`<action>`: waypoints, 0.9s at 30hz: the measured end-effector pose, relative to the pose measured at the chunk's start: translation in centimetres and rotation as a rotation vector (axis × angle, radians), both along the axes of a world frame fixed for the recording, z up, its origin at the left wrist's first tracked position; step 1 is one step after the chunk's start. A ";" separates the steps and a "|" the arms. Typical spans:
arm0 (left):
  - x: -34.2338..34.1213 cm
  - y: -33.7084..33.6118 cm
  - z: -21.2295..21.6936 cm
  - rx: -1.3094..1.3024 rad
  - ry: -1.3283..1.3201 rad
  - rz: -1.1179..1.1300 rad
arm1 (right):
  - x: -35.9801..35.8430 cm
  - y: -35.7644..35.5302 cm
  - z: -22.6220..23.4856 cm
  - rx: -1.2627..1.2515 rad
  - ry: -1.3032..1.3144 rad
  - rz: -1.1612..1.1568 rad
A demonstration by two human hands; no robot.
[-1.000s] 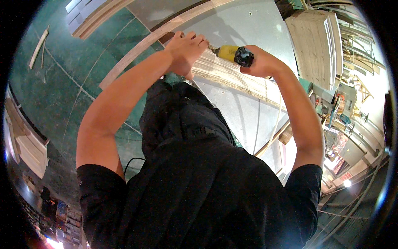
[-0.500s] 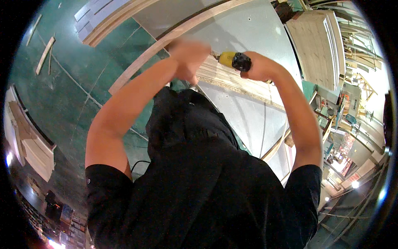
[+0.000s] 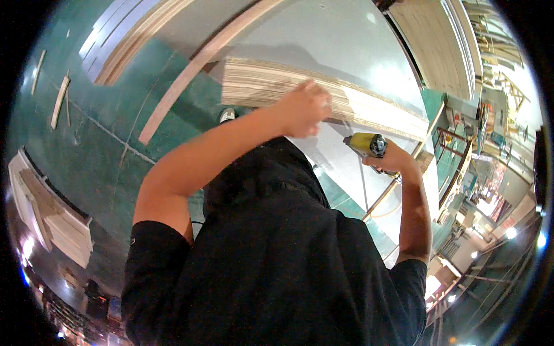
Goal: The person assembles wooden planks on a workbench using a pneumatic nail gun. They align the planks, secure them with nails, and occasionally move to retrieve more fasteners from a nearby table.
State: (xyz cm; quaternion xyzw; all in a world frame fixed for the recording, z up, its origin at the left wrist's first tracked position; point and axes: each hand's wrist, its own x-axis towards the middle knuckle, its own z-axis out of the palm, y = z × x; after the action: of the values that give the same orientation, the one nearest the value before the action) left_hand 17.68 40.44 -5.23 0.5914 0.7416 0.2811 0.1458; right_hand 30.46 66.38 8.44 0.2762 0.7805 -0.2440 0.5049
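My right hand [image 3: 392, 157] is wrapped round the handle of a yellow and black cordless drill [image 3: 362, 143], whose nose points left. The drill hangs near the close edge of a long wood-grain board [image 3: 254, 83], apart from it. Over the middle of this striped board is my left hand [image 3: 309, 108], its fingers curled in. Whatever those fingers may hold is hidden. A long, pale wooden strip [image 3: 199, 66] lies across the left end of the grey worktop [image 3: 340, 34], sticking out past its edge.
Stacked panels [image 3: 435, 43] stand at the far right, and grey-topped boards [image 3: 118, 37] at the far left. Wood scraps [image 3: 60, 101] lie on the green floor [image 3: 115, 118]. More pale panels [image 3: 55, 210] sit at the left. A thin wooden bar [image 3: 384, 199] runs beside my right arm.
The drill has moved right and nearer to me, away from the board's left part. My left hand has come right, from the board's left end to over its middle, and its fingers are now curled.
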 end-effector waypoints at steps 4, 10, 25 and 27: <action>-2.0 4.5 0.2 -0.141 0.144 0.111 | 4.1 5.4 0.1 0.098 0.285 0.130; 1.0 11.3 1.2 -0.295 0.209 0.223 | 3.7 12.2 -1.2 0.008 0.627 0.523; 2.5 14.3 -2.3 -0.179 0.205 0.234 | -1.5 13.7 -4.7 -0.284 0.643 0.631; 2.3 14.2 -2.6 -0.160 0.198 0.239 | -1.4 13.5 -4.7 -0.299 0.659 0.588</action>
State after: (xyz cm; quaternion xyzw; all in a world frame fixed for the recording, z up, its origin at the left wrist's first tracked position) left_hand 19.96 54.66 -7.86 0.5105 0.8373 0.1768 0.0841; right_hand 29.04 79.90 3.77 -0.1246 0.9008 -0.2750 0.3122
